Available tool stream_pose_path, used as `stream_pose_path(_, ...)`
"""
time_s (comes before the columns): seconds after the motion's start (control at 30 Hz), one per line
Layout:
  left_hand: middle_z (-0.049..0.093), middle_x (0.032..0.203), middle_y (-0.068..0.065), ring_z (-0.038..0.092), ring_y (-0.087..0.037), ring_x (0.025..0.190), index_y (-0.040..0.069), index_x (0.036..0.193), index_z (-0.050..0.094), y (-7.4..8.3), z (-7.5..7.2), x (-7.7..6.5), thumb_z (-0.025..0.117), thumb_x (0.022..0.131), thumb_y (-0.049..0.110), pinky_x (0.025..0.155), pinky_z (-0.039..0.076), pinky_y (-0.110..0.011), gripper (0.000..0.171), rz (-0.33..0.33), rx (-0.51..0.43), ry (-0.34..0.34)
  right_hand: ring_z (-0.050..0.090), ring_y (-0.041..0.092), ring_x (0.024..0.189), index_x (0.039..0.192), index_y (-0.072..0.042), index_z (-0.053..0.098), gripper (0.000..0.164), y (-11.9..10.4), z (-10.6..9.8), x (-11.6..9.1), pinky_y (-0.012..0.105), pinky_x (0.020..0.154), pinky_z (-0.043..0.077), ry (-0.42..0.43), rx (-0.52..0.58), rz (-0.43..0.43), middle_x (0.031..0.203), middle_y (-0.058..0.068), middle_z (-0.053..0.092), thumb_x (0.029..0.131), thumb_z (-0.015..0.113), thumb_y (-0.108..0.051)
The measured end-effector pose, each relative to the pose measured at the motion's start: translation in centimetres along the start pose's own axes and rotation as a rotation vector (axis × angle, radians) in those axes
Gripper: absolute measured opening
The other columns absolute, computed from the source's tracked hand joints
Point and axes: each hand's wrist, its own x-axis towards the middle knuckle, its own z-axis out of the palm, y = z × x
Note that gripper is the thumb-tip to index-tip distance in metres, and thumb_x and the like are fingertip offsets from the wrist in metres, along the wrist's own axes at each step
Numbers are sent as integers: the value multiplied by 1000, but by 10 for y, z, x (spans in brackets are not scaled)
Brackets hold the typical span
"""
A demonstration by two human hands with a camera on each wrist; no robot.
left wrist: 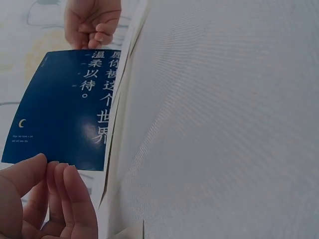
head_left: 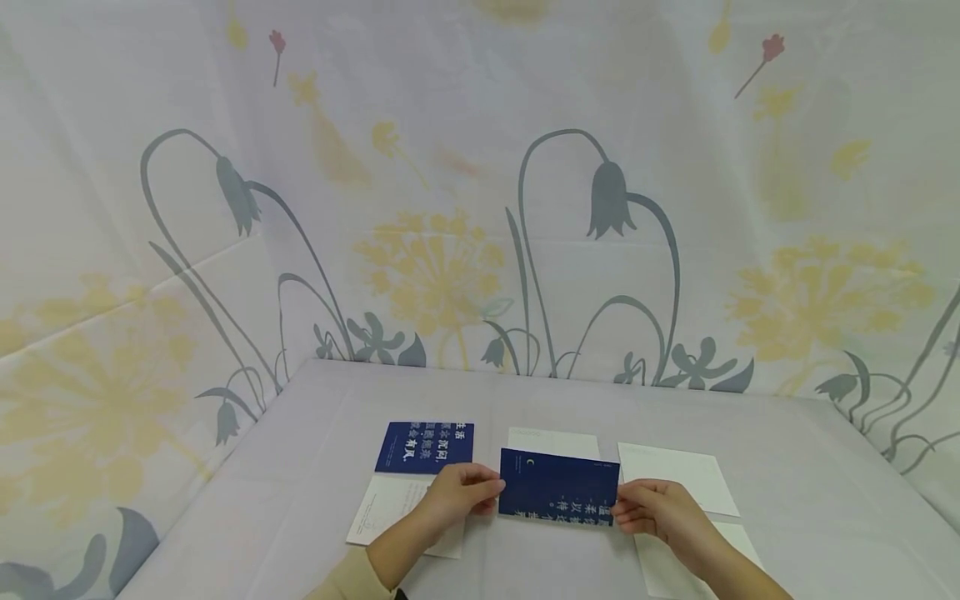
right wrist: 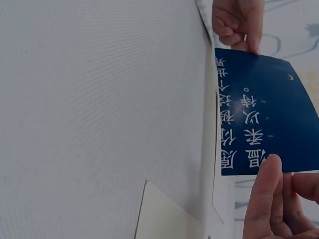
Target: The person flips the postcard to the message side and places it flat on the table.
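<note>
Between my two hands a dark blue postcard (head_left: 558, 487) is held up by its short edges, tilted above the table. White Chinese characters run along its lower side, and a small yellow moon (left wrist: 21, 123) is printed near one end. My left hand (head_left: 463, 493) pinches the left edge between thumb and fingers. The right edge is pinched the same way by my right hand (head_left: 651, 510). In the right wrist view the postcard (right wrist: 266, 112) bows slightly between the hands.
On the left lies another blue card (head_left: 425, 447) with white lettering, above a white card (head_left: 386, 508) partly under my left forearm. Behind the held postcard is a white card (head_left: 555, 440). Two more white cards (head_left: 678, 475) lie on the right. A flower-printed cloth (head_left: 480, 183) hangs behind the table.
</note>
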Motion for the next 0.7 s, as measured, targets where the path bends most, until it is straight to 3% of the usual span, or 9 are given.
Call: stream_pose_path(0.7,68,85,-16,64,-11,70,-12,99,66,-3,-2,-1,63,87,1,69,55,-29,18,1,-97,-50,63,12,71,90,7,64,16,0,-1,-3,25,68,54,-33,38,-27,78,6,66,91,53,-4)
